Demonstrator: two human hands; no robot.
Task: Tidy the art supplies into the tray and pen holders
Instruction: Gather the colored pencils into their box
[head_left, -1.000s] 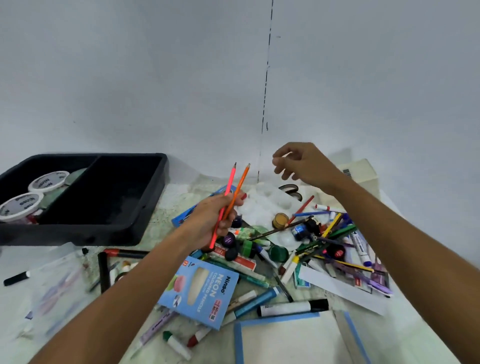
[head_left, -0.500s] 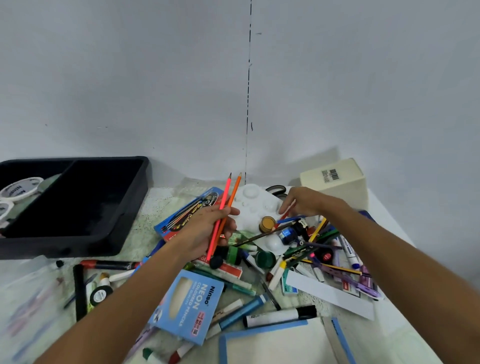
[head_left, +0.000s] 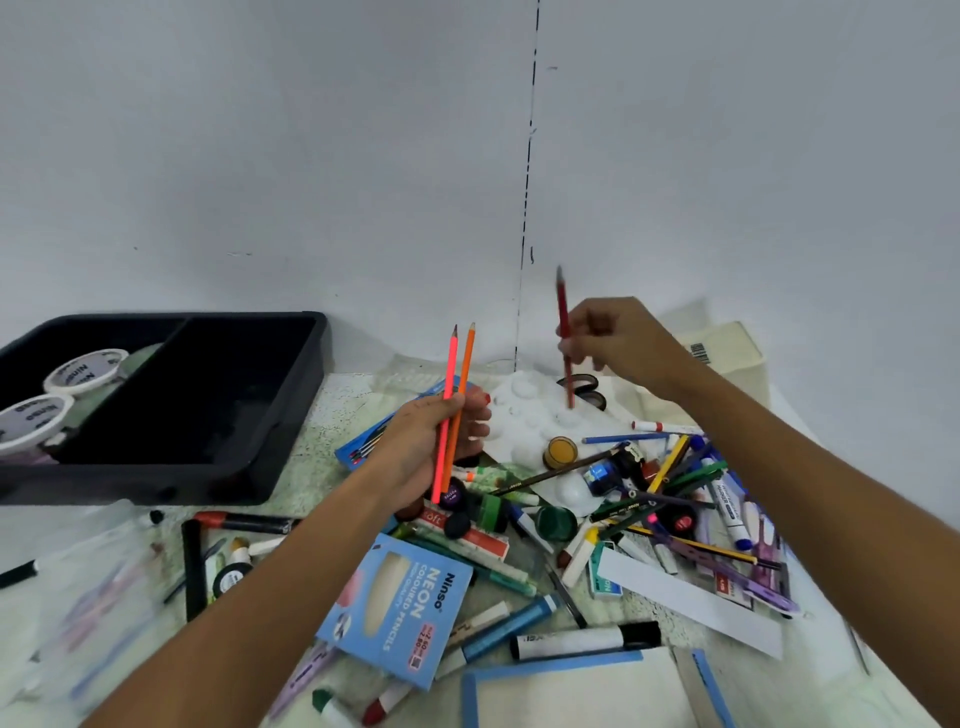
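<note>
The right hand (head_left: 618, 338) pinches a red pencil (head_left: 564, 332) upright at one o'clock of the left hand (head_left: 441, 431), which grips two neon pencils (head_left: 454, 405); bunch all three, then carry them to the black tray (head_left: 291, 447) at nine o'clock.

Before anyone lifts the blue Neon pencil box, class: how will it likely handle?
The Neon pencil box looks like thin card, so probably light and easily crushed. It lies tilted on loose markers, so it may slide when nudged. Its window shows no pencils, so it may be near empty.

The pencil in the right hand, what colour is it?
Red pencil, pinched by the right hand; head view.
</note>
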